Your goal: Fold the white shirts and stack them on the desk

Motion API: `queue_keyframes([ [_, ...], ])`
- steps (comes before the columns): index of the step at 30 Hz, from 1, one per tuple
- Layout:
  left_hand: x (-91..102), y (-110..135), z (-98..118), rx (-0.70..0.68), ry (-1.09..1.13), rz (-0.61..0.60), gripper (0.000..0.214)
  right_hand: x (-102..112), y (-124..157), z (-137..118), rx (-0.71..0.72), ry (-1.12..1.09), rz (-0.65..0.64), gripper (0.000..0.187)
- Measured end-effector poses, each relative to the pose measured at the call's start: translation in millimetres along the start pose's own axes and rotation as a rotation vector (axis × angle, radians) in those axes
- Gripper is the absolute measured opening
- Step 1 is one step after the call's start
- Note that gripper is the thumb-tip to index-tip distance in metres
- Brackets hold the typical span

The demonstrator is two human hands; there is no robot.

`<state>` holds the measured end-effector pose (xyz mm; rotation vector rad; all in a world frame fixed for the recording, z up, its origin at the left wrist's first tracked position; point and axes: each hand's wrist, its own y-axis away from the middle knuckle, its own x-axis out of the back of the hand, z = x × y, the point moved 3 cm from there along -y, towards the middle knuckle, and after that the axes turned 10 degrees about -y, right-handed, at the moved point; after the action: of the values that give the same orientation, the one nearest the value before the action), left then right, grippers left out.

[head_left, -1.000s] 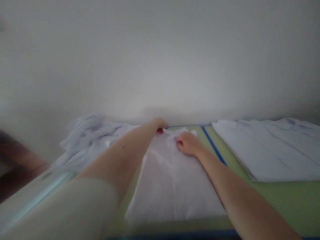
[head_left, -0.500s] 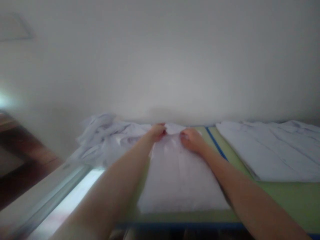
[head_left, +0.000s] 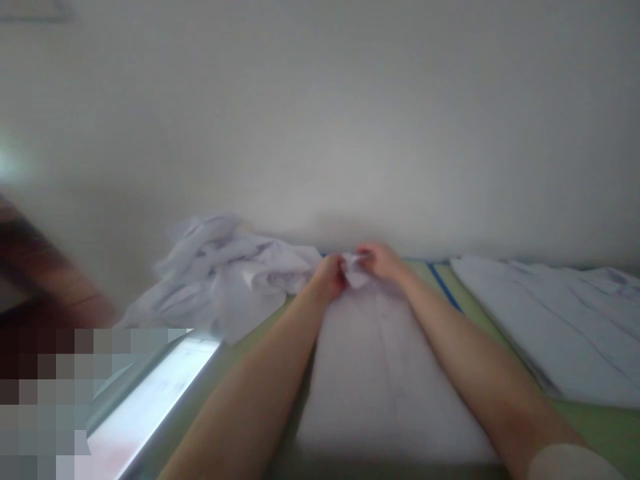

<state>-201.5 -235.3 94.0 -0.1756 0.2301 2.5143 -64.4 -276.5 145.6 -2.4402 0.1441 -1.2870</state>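
Observation:
A white folded garment lies flat on the green table in front of me, its collar end toward the wall. My left hand and my right hand meet at that far end, both with fingers closed, pinching the white collar fabric between them. Both forearms stretch out over the garment.
A crumpled heap of white clothes lies at the left near the wall. Another white garment lies flat at the right, beyond a blue line on the table. A shiny metal edge runs along the lower left. A plain wall stands behind.
My hands have drawn closer together at the collar and lifted a bit of its fabric. The view has shifted, so the clothes heap now shows further right.

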Motion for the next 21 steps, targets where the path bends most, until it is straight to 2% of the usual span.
queue_keyframes([
  [3,-0.1,3,-1,0.057,0.244,0.051,0.006,-6,4,2,-0.002,0.020,-0.064,0.024],
  [5,1.0,6,-1,0.054,0.322,0.028,0.012,-5,7,1,0.006,0.070,-0.048,0.024],
  [8,6.5,8,1,0.020,0.329,-0.038,0.015,-1,7,1,0.003,0.121,0.033,0.026],
  [13,17.9,12,4,-0.048,0.307,-0.041,0.007,2,5,4,-0.039,0.159,0.061,0.027],
  [17,18.5,16,7,-0.136,0.339,-0.119,0.026,2,2,6,-0.078,0.172,0.103,0.027],
  [19,19.6,13,5,-0.158,0.253,-0.073,0.035,1,-1,10,-0.094,0.145,0.098,0.027],
  [21,23.9,7,1,-0.159,0.052,0.113,0.035,5,-4,17,-0.116,0.092,0.113,0.029],
])
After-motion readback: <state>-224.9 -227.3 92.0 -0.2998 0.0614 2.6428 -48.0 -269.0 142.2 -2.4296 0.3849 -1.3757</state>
